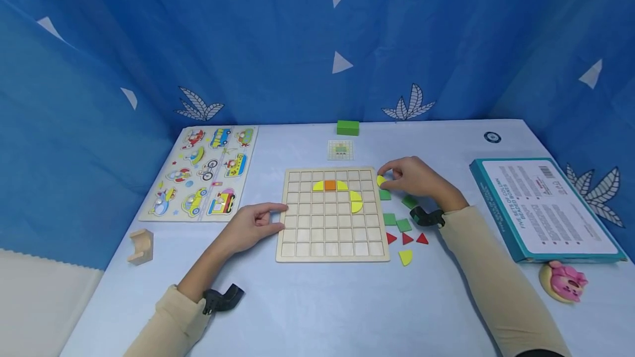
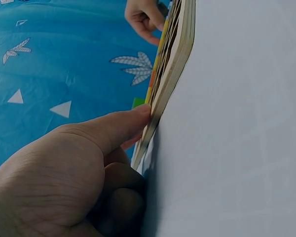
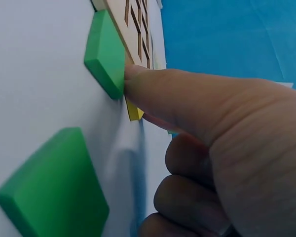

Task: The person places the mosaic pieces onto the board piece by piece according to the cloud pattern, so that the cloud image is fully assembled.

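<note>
A square wooden grid board [image 1: 317, 249] lies flat on the table. Its upper cells hold an orange square [image 1: 329, 185] and several yellow quarter-circle pieces [image 1: 356, 207]. At the board's left edge rests my left hand [image 1: 252, 227], thumb and index finger extended and touching the rim a little apart; the other fingers are folded in the left wrist view. My right hand [image 1: 415, 176] pinches a yellow quarter-circle piece [image 3: 133, 109] between thumb and index finger, just off the board's upper right edge. Green pieces [image 3: 59, 182] lie beside and below that hand.
Red triangles [image 1: 407, 239] and another yellow piece [image 1: 405, 258] lie right of the board. Behind it are a pattern card [image 1: 340, 150] and a green block [image 1: 348, 128]. A vehicle puzzle [image 1: 198, 175], wooden block [image 1: 141, 247], teal box [image 1: 550, 208] and pink toy [image 1: 565, 282] flank it.
</note>
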A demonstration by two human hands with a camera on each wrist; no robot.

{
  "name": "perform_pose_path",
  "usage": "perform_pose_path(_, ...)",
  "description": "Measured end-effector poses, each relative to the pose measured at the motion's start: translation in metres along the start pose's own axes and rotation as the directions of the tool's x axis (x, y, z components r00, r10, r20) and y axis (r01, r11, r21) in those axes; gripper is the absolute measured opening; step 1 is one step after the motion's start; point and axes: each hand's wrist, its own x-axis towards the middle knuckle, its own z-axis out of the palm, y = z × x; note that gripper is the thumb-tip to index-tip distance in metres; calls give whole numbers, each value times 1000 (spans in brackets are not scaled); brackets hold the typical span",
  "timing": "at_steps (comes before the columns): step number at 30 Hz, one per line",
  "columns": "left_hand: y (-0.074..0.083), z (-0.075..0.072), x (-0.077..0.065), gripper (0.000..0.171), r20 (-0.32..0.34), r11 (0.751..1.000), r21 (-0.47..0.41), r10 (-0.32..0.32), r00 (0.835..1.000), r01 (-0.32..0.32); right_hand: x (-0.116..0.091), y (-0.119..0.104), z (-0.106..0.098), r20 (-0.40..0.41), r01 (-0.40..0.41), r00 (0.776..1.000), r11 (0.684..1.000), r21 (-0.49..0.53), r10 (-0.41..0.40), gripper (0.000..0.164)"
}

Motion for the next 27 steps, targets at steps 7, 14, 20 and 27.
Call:
perform_pose_path(7, 1, -1, 0, 37, 5, 1000, 12, -8, 1000, 8, -3, -8, 1, 4, 48, 999, 996, -70, -48, 39)
perform_pose_path(14, 1, 1, 0, 38, -3, 1000, -2, -6, 1000, 6, -5, -8, 2, 0, 47, 999, 994, -102, -48, 40)
perform_pose_path(20, 1, 2, 1, 37, -1, 1000, 3, -5, 1000, 5, -7, -6, 1, -17, 30, 999, 994, -108, -32, 40)
perform_pose_path(27, 1, 1, 1, 37, -1, 1000, 7, -9, 1000, 9, -6, -7, 0, -42, 44, 998, 991, -125, -49, 40)
